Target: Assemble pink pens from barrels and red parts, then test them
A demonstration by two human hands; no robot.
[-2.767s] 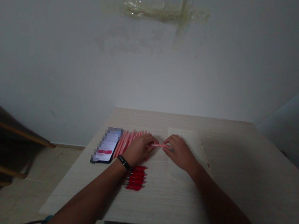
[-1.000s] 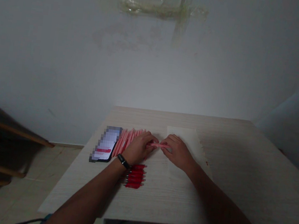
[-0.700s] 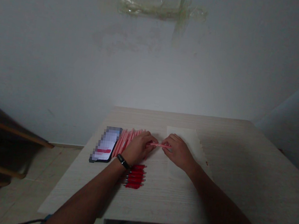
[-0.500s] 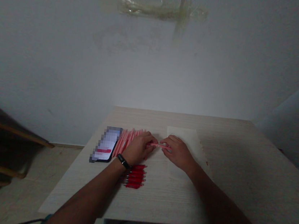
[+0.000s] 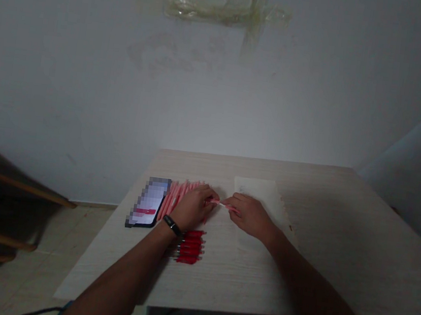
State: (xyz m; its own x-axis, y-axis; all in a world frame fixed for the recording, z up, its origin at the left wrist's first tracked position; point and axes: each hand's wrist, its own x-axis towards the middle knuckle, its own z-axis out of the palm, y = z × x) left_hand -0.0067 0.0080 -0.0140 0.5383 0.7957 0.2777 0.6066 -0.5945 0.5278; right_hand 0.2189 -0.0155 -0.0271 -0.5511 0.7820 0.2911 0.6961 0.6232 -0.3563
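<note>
V. dim lt, soft shadows

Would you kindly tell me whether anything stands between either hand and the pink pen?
Nothing visible does: the left hand and right hand both hold the pink pen, from opposite sides. The other pink pens, partly hidden by the left hand, and the red pens lie outside the gap between the hands.

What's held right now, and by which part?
One slim pink pen-like stick, by both ends: the left hand has the left end, the right hand the right. Its pale middle shows between them; exact pinch points are unclear.
</note>
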